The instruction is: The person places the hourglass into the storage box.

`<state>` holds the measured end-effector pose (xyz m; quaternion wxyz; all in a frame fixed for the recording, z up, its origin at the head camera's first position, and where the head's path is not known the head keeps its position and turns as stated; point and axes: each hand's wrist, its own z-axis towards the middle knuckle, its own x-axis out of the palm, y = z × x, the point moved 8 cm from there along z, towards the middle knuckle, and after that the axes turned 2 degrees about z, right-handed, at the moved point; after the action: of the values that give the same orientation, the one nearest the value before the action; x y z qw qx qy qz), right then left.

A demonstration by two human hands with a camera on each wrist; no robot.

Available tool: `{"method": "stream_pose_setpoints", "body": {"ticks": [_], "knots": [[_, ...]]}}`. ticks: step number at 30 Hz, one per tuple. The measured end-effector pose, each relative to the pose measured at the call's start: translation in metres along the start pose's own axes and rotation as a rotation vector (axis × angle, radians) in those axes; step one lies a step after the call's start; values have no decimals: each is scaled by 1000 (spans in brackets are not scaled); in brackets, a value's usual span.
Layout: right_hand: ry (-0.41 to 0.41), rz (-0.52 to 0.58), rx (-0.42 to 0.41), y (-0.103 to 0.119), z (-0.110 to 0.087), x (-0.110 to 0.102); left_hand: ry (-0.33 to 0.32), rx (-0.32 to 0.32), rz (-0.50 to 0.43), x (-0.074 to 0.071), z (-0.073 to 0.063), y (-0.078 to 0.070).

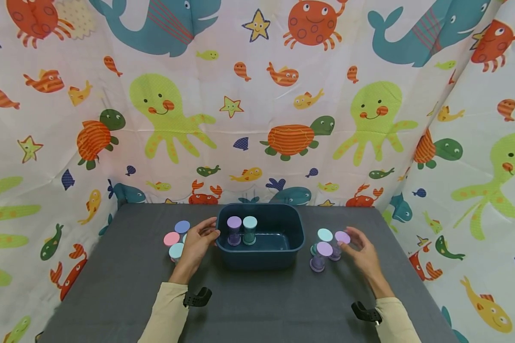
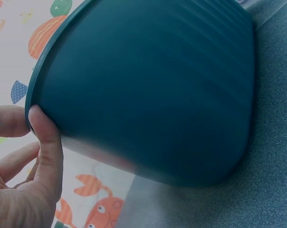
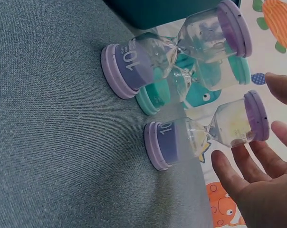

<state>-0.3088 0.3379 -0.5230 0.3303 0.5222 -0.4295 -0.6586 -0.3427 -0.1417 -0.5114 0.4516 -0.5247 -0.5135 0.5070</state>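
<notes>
My left hand (image 1: 197,245) pinches the left rim of a dark teal plastic bin (image 1: 259,259), thumb outside the wall in the left wrist view. Inside the bin, a purple sand timer (image 1: 234,222) and a teal sand timer (image 1: 250,222) stand upright at the left. To the right of the bin, my right hand (image 1: 364,255) is beside a purple-capped sand timer (image 3: 256,115), its fingertips right at the upper cap and its thumb held apart. Another purple sand timer (image 3: 129,66) and a teal one (image 3: 155,95) stand close by it, sand in their lower bulbs.
Left of the bin stand several more sand timers, with a blue cap (image 1: 182,226), a pink cap (image 1: 171,238) and a light blue cap (image 1: 176,250); my left hand partly hides them. The grey table (image 1: 266,305) backs onto a sea-animal curtain (image 1: 249,157).
</notes>
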Motion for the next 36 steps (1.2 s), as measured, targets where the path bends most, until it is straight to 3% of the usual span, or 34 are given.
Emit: {"method": "stream_pose_setpoints", "body": {"ticks": [14, 36], "knots": [[36, 44, 53, -13, 4, 5, -3, -3, -10, 1, 1, 1], [45, -2, 32, -14, 5, 5, -1, -8, -5, 0, -1, 0]]}}
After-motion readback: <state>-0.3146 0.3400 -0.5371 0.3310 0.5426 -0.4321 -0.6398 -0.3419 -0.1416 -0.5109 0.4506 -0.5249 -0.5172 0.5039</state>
